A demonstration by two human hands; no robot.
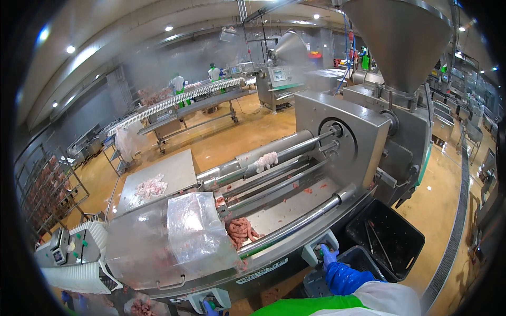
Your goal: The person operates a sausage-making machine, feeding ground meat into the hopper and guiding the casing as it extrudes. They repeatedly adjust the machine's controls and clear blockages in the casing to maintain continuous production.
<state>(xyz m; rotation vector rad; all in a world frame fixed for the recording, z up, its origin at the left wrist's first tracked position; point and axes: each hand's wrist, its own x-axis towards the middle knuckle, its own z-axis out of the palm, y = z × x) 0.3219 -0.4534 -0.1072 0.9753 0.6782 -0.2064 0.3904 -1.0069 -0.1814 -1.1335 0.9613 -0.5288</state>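
My right hand (329, 255), in a blue glove and blue sleeve cover, reaches into a pale button housing (310, 255) on the front of a steel sausage-filling machine (329, 118). Its fingers are stretched out at the round button there. At the lower edge, my left hand (210, 309), gloved in blue, touches a green button in a second housing (221, 296). The picture's edge cuts off most of that hand. Inside the trough, coiled sausages (241, 230) lie beside a clouded clear cover (192, 224). A whitish casing (266, 161) is bunched on a horizontal tube.
More casings (151, 186) lie on a steel side table (182, 168). Black crates (387, 237) stand at right, one holding thin rods. A white slatted conveyor (79, 276) is at lower left, near other blue-gloved hands. Co-workers (177, 83) stand at a far line. A hopper (400, 42) rises above.
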